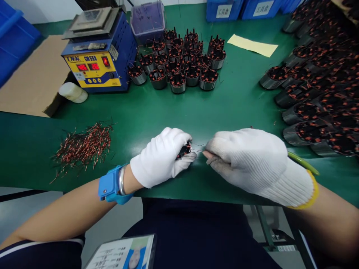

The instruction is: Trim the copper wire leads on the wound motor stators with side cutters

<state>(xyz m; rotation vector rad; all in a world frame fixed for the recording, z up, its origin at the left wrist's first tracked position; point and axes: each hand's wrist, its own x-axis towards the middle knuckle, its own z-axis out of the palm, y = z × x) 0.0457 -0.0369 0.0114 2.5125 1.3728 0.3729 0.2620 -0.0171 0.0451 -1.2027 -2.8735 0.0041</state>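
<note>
In the head view, my left hand (164, 157), in a white glove, is closed around a small motor stator (184, 150) with copper windings. Its end faces right, and most of its body is hidden by the fingers. Thin wires (197, 150) run from the stator towards my right hand (246, 160). That hand wears a ribbed white glove with dirty fingertips, and its thumb and forefinger are pinched at the wire ends. A green handle-like piece (303, 163) sticks out behind the right hand; whether the hand grips it is hidden.
Several wound stators (178, 83) stand at the back, and more stators (305, 130) crowd the right side. A pile of wire clippings (85, 145) lies left. A blue-yellow CM550 unit (95, 67), white jar (73, 92), purple bin (147, 20) and paper strip (252, 45) are behind.
</note>
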